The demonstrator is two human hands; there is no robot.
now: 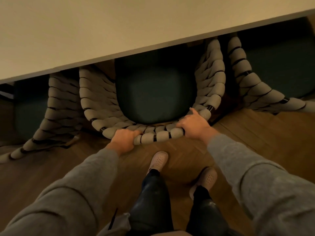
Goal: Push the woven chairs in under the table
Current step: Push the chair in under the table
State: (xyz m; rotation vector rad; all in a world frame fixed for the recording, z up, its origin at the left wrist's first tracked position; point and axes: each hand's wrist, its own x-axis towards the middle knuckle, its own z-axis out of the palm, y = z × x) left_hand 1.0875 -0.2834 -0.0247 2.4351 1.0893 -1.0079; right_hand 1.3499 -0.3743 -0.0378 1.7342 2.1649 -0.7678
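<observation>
Gripped the middle woven chair (95, 99) by its round back rim, in the centre of the frame. Held it with the left hand (123, 140) at the lower centre, fingers curled over the thick rope rim. Held it too with the right hand (194, 123), a little higher and to the right, fingers wrapped over the same rim and thumb tucked below it. Kept both hands apart, with a short bit of rim between them.

Found that chair partly under the pale counter (119, 28), which ran across the top of the frame. Saw the far end of its dark seat cushion (153, 92) hidden below the counter edge, and its back out over the wooden floor (255, 133).

Spotted a second woven chair (58, 106) just beside it at the left, and a third woven chair (247, 79) just beside it at the upper right, both with their fronts under the counter.

Wore grey sleeves (247, 167) on both arms. Stood in two light shoes (158, 160) on the floor, at the lower centre, just behind the chair back.
</observation>
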